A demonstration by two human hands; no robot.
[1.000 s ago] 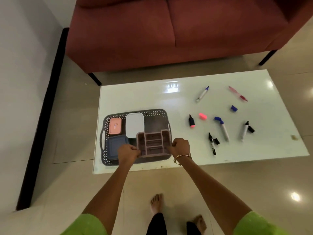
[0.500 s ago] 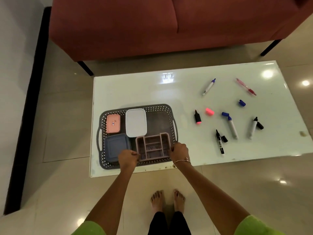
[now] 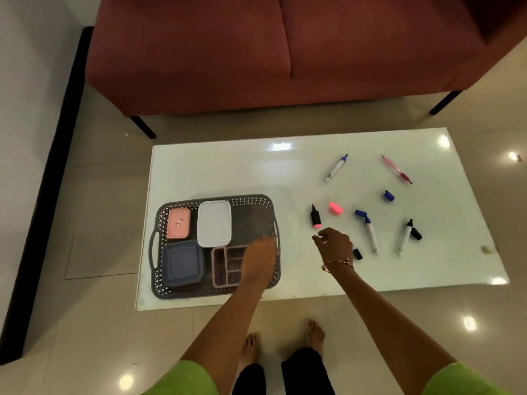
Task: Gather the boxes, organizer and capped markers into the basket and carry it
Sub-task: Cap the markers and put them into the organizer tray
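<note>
A dark perforated basket (image 3: 159,269) sits on the left of the white table (image 3: 228,172). Inside it lie a pink box (image 3: 178,223), a white box (image 3: 214,222), a blue-grey box (image 3: 182,262) and a pink organizer (image 3: 225,266). My left hand (image 3: 261,259), blurred, hovers over the organizer's right part and holds nothing. My right hand (image 3: 335,243) is over the table right of the basket, fingers relaxed and empty, close below a black-and-pink highlighter (image 3: 315,218). Its pink cap (image 3: 336,208) lies beside it. Several uncapped markers with loose caps are scattered further right.
A red sofa (image 3: 256,52) stands behind the table, with a wall at the left. A blue marker (image 3: 337,167) and a pink pen (image 3: 396,169) lie toward the back right. A black cap (image 3: 358,254) lies just right of my right wrist. My bare feet are on the tiled floor below the table edge.
Both hands have let go of the organizer, which now rests in the basket's front right. My right hand moved right toward the highlighter; my left hand shifted right over the organizer.
</note>
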